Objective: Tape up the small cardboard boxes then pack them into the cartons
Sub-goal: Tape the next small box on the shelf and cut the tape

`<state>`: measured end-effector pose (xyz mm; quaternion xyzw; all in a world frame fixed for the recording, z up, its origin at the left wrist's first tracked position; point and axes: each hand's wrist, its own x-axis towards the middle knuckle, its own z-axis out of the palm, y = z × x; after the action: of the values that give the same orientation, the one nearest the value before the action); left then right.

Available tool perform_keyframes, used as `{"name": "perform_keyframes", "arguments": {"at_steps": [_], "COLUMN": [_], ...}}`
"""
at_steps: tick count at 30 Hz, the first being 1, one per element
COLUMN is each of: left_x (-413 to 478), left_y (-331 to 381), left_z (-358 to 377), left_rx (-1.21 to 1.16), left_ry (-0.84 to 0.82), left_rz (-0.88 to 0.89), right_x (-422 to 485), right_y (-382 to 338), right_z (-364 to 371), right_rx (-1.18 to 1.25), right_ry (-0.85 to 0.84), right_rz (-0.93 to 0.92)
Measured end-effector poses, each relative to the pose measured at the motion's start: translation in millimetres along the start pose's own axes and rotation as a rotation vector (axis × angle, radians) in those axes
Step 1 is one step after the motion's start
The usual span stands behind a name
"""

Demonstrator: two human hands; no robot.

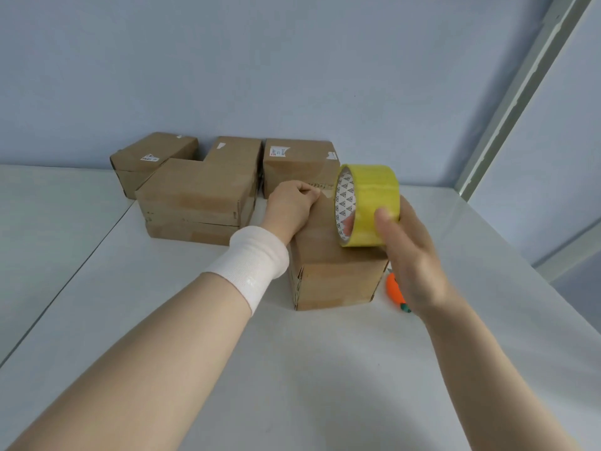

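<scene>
A small cardboard box [335, 278] stands on the white table [227, 353] in front of me. My right hand [413, 252] grips a roll of yellow tape [367, 203] held on edge just above the box's top. My left hand [289, 206], with a white wristband, rests at the far end of the box top and pinches the free end of the tape [320, 185], which stretches from the roll to the fingers.
Several other cardboard boxes sit at the back by the wall: a stacked pair [195, 200], one at the far left [153, 157] and one with a label [299, 164]. An orange carrot-shaped cutter [395, 289] lies right of the near box.
</scene>
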<state>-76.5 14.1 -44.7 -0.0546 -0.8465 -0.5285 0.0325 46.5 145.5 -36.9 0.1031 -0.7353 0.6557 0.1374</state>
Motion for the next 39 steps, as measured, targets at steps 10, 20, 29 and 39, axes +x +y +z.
{"name": "perform_keyframes", "arguments": {"at_steps": [10, 20, 29, 39], "left_x": [1, -4, -84, -66], "left_y": [2, 2, -24, 17], "left_z": [0, 1, -38, -63], "left_rx": [0.032, 0.084, 0.599, -0.075], "left_ry": [-0.029, 0.046, -0.279, -0.226], "left_rz": [-0.031, 0.034, 0.817, 0.498], "right_x": [-50, -86, -86, -25], "right_y": [-13, 9, 2, -79], "right_z": [-6, 4, 8, -9], "right_rx": [0.025, 0.073, 0.078, 0.103], "right_ry": [0.200, 0.198, 0.215, -0.035], "right_rz": [0.000, 0.185, 0.164, -0.087]}}
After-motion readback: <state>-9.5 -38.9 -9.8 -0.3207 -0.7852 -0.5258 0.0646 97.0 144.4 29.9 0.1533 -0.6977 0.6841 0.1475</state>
